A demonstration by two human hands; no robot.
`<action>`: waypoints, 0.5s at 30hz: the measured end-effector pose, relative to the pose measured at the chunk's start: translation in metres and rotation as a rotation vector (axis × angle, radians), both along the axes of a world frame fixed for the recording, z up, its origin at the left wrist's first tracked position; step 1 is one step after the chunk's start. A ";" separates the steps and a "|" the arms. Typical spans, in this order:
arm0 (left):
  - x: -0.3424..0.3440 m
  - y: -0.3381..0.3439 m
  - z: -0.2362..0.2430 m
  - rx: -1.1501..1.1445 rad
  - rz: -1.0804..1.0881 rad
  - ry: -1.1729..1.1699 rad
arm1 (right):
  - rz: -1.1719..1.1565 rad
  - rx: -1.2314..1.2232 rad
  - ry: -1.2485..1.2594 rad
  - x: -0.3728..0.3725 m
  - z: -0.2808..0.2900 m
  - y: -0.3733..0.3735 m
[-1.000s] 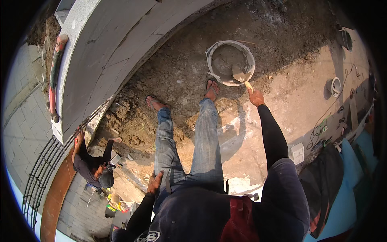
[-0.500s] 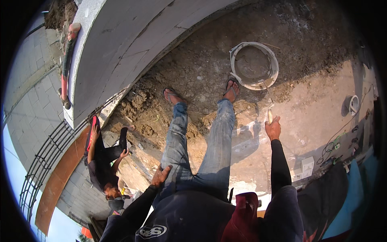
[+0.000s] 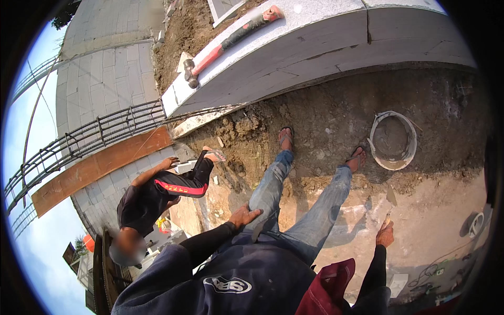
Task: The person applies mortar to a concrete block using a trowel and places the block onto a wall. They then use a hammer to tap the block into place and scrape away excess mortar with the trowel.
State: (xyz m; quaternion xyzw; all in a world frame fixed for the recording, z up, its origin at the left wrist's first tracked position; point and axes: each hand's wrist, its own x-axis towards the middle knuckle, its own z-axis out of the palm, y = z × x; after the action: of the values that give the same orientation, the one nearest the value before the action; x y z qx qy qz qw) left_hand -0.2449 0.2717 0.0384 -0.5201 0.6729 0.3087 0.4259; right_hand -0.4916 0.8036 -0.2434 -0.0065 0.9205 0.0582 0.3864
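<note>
My right hand (image 3: 385, 234) is closed round the handle of a trowel (image 3: 391, 196), its flat blade pointing away from me above the ground. Beyond the blade stands a round pale bucket (image 3: 391, 166) with wet grey mortar (image 3: 391, 139) inside, near my right foot. The trowel is apart from the bucket. My left hand (image 3: 245, 216) lies on my left thigh, thumb out and fingers loosely spread, holding nothing I can see. A hammer (image 3: 212, 54) with a red and black handle rests on top of the pale block wall (image 3: 315, 58).
A co-worker (image 3: 157, 199) crouches at my left, near a brown board (image 3: 100, 170) and a rebar cage (image 3: 100, 126). Loose soil (image 3: 244, 126) lies along the wall's foot. A small pail (image 3: 474, 224) and cables (image 3: 433, 270) are at the right.
The view has swung left, so the wall, bucket and my legs appear further right. My right hand still grips the trowel and my left stays on my thigh. The co-worker has shifted posture.
</note>
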 end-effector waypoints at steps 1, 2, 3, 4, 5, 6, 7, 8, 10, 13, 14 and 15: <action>0.009 -0.012 -0.001 -0.032 -0.004 -0.065 | -0.094 -0.131 0.046 0.003 0.027 0.000; 0.020 -0.023 -0.010 -0.042 0.007 -0.114 | -0.148 -0.179 0.073 -0.008 0.065 -0.008; 0.022 -0.034 -0.022 -0.016 0.037 -0.111 | -0.198 -0.273 0.177 -0.016 0.102 -0.017; 0.021 -0.045 -0.033 0.013 0.063 -0.110 | -0.267 -0.409 0.193 -0.028 0.135 -0.031; 0.017 -0.055 -0.049 0.051 0.081 -0.103 | -0.300 -0.466 0.227 -0.041 0.179 -0.064; 0.007 -0.064 -0.067 0.061 0.056 -0.050 | -0.243 -0.511 0.282 -0.044 0.189 -0.064; 0.013 -0.071 -0.070 0.046 0.055 -0.021 | -0.222 -0.587 0.301 -0.051 0.212 -0.096; 0.023 -0.075 -0.076 0.032 0.058 0.006 | -0.195 -0.661 0.315 -0.051 0.241 -0.140; 0.055 -0.099 -0.101 -0.003 0.058 0.087 | -0.227 -0.846 0.295 -0.043 0.289 -0.232; 0.097 -0.160 -0.121 0.118 0.130 0.189 | -0.339 -1.026 0.037 -0.019 0.347 -0.359; 0.125 -0.194 -0.131 0.156 0.200 0.188 | -0.174 -1.120 0.072 -0.007 0.356 -0.402; 0.119 -0.221 -0.134 0.241 0.259 0.192 | -0.051 -1.117 0.152 0.002 0.369 -0.436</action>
State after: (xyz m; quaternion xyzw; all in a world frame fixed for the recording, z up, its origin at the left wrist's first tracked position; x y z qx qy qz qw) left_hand -0.1260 0.0508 -0.0961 -0.5159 0.5960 0.4875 0.3756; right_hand -0.4898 0.3672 0.1251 -0.1835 0.8366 -0.4472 0.2579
